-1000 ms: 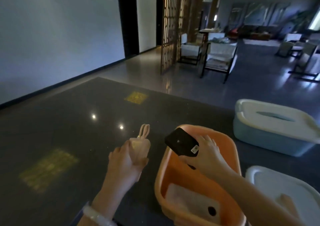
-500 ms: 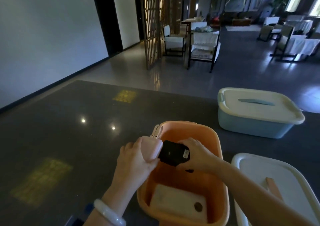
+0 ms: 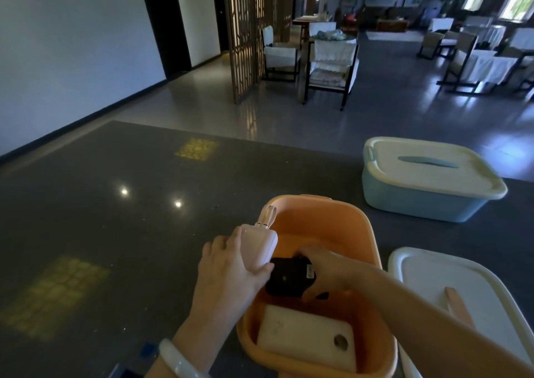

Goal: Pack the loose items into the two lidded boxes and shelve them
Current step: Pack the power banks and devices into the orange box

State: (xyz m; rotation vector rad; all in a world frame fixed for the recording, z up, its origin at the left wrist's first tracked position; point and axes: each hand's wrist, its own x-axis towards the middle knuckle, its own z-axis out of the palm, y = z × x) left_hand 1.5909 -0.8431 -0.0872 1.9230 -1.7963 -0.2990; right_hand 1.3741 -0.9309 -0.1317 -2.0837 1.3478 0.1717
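Two items are going in at once. The left hand [image 3: 231, 270] grips a pink power bank [image 3: 261, 247] at the 9 o'clock rim of the orange box [image 3: 358, 233]. The right hand [image 3: 329, 273] pinches a black device [image 3: 289, 279] down inside, approx mid-box.

Risks, as I judge them:
- The two items meet edge to edge, so one could knock the other out of its grip.
- The pink power bank sits over the rim, so a slip puts it on the worktop [image 3: 115, 218], not in the box.
- Its cable loops [image 3: 267, 215] could snag the rim.
- A cream slab [image 3: 303, 337] fills the 6 o'clock end, so room is tight.

Looks: the bank is smooth and rounded, w/ short loops at its far end. The black device is matte and thin, w/ a small pale label.

A white lid [image 3: 462, 285] w/ an orange handle, prob. this box's own, lies at 3 o'clock. The blue box [image 3: 419, 204] sits at 1 o'clock, lid on.
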